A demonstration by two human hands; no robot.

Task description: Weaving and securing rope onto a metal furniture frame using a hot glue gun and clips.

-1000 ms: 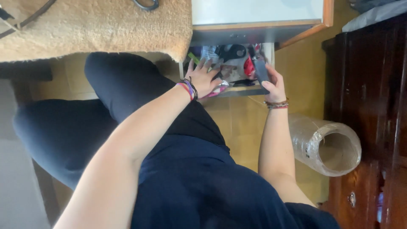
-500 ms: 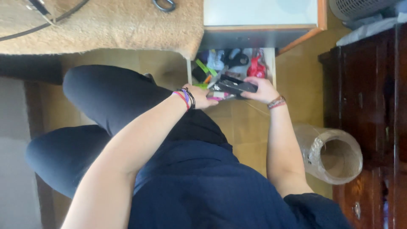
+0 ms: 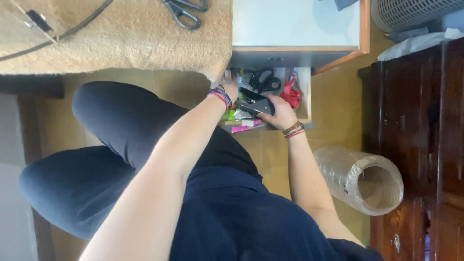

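While the person sits with both arms reaching forward, the head view shows an open drawer (image 3: 303,92) under a white tabletop (image 3: 295,24), full of small things. The right hand (image 3: 278,111) is inside the drawer, and its grip is clenched around a dark stapler-like tool (image 3: 256,104), which is lifted a little above the other contents. The left hand (image 3: 231,89) is at the left edge of the drawer, partly hidden under a beige furry cover (image 3: 121,38); if its grip is released or clenched, I cannot tell.

As a judgement, the picking out seems half done: the tool is already in the hand but not yet out of the drawer, and the drawer is not closed.

Counting: two pairs of scissors, one with black handles in the drawer (image 3: 263,79) and one on the furry cover (image 3: 186,9); one red item (image 3: 291,94) in the drawer; one roll of clear plastic film (image 3: 360,179) on the floor, beside a dark wooden cabinet (image 3: 415,135).
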